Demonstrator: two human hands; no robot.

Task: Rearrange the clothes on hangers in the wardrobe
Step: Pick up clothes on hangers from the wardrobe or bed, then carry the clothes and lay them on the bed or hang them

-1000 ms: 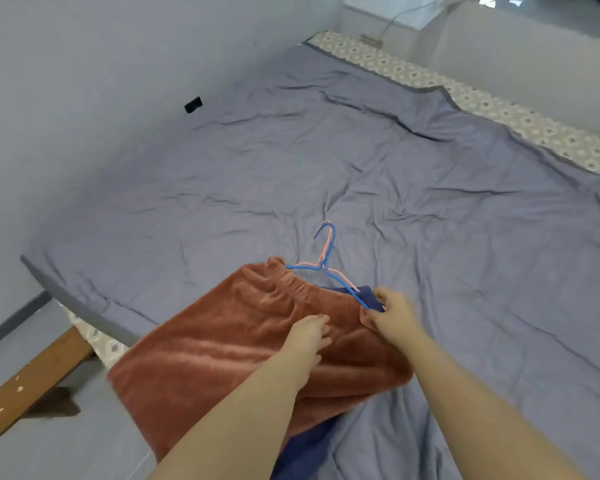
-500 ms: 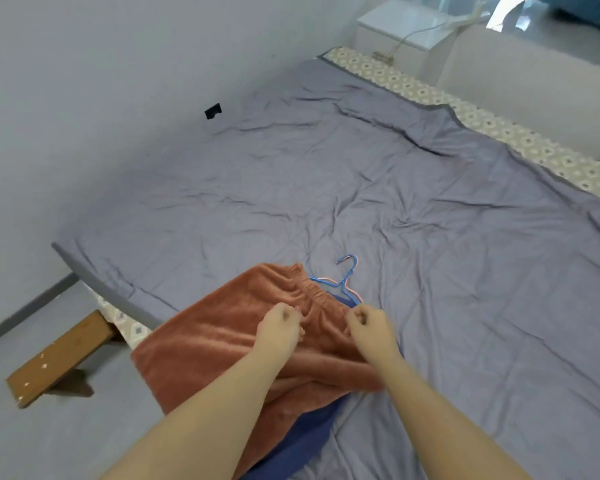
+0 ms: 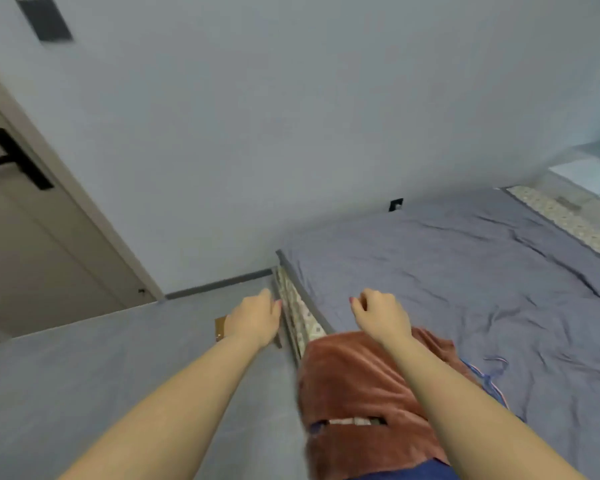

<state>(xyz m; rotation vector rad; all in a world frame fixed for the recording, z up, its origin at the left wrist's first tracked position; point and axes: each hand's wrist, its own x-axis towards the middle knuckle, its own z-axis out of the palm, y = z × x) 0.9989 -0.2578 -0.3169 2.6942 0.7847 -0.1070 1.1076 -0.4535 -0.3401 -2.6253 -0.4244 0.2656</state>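
Note:
A rust-brown fleece garment [image 3: 357,386] lies over the near edge of the bed, partly hanging off it, with a dark blue cloth [image 3: 420,471] under it. A blue and pink hanger [image 3: 492,379] pokes out at its right side on the sheet. My left hand [image 3: 255,318] hovers over the floor left of the bed, fingers loosely curled, holding nothing. Just above the garment's far end hangs my right hand [image 3: 380,313], loosely curled too and empty. No wardrobe is in view.
The bed has a grey-blue wrinkled sheet [image 3: 465,271] and a patterned mattress side [image 3: 300,317]. A closed door [image 3: 32,237] with a black handle stands at the left. A grey wall is ahead, grey floor [image 3: 118,358] at the left. A wooden piece [image 3: 220,329] lies behind my left hand.
Both hands have let go of the brown garment and lifted off it, moving apart. My view has swung left, toward the door and wall.

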